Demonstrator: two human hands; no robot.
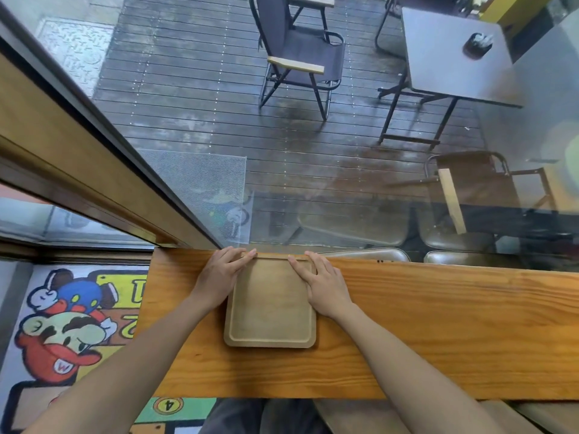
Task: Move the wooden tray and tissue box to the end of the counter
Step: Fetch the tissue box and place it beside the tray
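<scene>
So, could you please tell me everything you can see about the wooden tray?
The wooden tray is a pale, matte rectangle with rounded corners and a low raised rim around a shallow recess. It holds nothing and lies flat on the orange-brown wooden counter, near its left end, far edge against the window side. The left hand and right hand rest on its far corners.

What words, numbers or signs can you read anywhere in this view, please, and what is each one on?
"W": on the red cap of the cartoon figure on the floor mat.
"4": on a yellow disc printed on the same mat, seen upside down.
"2": large green figure on the mat's yellow panel, partly hidden by the counter.
Small dark marks at the counter's far edge: too small to read.
Wooden tray: no text.
</scene>
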